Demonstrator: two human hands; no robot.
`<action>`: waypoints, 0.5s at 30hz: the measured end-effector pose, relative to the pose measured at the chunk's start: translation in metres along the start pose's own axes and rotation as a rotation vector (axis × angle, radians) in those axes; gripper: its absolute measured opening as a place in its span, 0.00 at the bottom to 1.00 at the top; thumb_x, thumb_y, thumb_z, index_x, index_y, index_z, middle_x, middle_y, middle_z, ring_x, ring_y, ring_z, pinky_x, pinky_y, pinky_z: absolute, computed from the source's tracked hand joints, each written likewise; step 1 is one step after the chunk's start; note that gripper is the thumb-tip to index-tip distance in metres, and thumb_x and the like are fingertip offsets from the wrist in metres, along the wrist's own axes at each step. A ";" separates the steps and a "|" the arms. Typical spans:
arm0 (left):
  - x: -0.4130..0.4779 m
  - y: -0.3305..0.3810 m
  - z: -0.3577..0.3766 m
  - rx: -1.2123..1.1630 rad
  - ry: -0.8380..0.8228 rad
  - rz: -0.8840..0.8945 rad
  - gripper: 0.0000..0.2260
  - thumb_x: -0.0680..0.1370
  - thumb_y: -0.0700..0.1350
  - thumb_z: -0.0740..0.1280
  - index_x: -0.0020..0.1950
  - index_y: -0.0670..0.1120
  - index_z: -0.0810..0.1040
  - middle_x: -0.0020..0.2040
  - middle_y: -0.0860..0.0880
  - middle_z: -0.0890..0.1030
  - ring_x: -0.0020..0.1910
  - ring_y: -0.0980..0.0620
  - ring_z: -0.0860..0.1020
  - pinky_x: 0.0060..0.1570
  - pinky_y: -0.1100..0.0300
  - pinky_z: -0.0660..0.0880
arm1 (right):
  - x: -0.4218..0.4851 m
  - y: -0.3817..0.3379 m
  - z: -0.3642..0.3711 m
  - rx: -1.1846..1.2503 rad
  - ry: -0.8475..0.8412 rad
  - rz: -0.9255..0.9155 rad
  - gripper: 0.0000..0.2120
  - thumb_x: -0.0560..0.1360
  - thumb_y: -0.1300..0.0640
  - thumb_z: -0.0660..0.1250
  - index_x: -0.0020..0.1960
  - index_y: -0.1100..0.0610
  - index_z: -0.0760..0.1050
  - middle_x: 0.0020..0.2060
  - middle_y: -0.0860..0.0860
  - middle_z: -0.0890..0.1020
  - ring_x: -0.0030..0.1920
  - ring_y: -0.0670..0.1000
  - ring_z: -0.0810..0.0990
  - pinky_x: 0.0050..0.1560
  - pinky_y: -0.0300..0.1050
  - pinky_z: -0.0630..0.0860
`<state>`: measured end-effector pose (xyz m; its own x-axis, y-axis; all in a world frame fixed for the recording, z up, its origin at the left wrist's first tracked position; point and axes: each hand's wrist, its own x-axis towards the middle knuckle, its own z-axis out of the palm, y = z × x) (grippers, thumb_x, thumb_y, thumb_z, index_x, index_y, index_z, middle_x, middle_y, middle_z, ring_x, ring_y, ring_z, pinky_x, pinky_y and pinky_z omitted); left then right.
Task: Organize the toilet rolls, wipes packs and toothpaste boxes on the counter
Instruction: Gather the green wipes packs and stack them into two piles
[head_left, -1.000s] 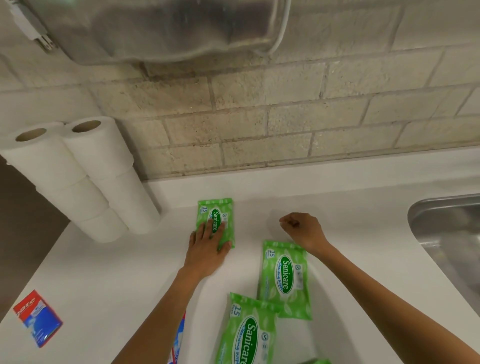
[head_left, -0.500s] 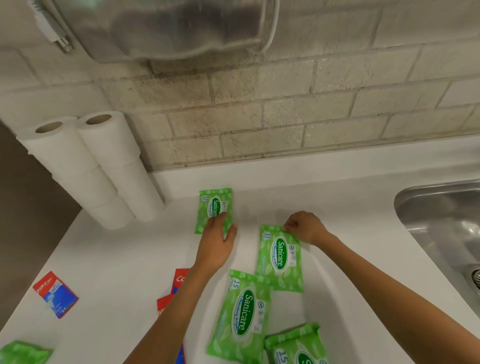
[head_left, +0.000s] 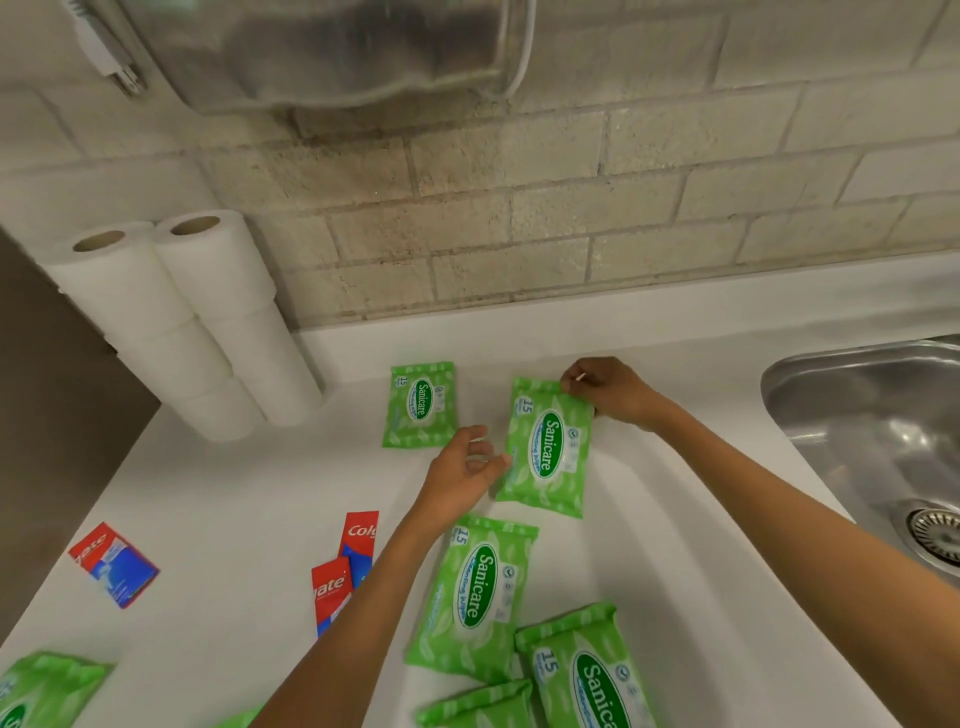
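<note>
Lining up wipes: right hand (head_left: 613, 392) grip pinches second Sanicare pack (head_left: 548, 449) top corner; left hand (head_left: 462, 475) grip spread, steadying. Next: square it at 3 o'clock of placed pack (head_left: 420, 405).

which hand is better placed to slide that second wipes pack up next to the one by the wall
Right. The right hand already pinches the second wipes pack at its top corner; the left hand only hovers open beside it.

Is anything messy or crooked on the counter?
Yes. The toothpaste boxes are scattered: one lies tilted and alone near the left edge, apart from two others. Several wipes packs lie at different angles in the foreground. The toilet rolls are stacked neatly. Nothing looks spilled or torn.
</note>
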<state>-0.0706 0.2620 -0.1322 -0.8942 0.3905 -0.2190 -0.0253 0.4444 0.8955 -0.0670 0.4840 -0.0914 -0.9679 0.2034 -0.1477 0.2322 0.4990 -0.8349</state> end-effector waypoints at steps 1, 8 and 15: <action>0.000 0.003 0.003 -0.027 -0.017 -0.003 0.24 0.75 0.46 0.68 0.69 0.46 0.66 0.61 0.47 0.75 0.55 0.53 0.75 0.52 0.66 0.70 | 0.000 -0.007 -0.003 0.005 -0.002 -0.016 0.02 0.77 0.61 0.63 0.45 0.58 0.74 0.39 0.54 0.79 0.37 0.48 0.78 0.35 0.37 0.78; 0.004 0.014 0.004 -0.164 0.023 0.031 0.19 0.76 0.46 0.68 0.65 0.45 0.70 0.60 0.48 0.78 0.54 0.53 0.77 0.55 0.62 0.75 | 0.005 -0.044 -0.002 0.121 -0.023 -0.064 0.10 0.78 0.61 0.62 0.38 0.53 0.73 0.37 0.49 0.78 0.37 0.46 0.78 0.36 0.40 0.78; 0.003 0.011 -0.023 -0.241 0.088 0.002 0.16 0.77 0.44 0.65 0.64 0.43 0.72 0.57 0.51 0.77 0.55 0.55 0.76 0.48 0.74 0.73 | 0.023 -0.053 0.031 0.293 -0.007 0.039 0.08 0.77 0.60 0.64 0.53 0.62 0.77 0.38 0.51 0.78 0.36 0.46 0.78 0.30 0.35 0.77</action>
<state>-0.0842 0.2495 -0.1137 -0.9294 0.3152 -0.1920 -0.1196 0.2349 0.9646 -0.1041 0.4361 -0.0669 -0.9595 0.2118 -0.1856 0.2328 0.2260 -0.9459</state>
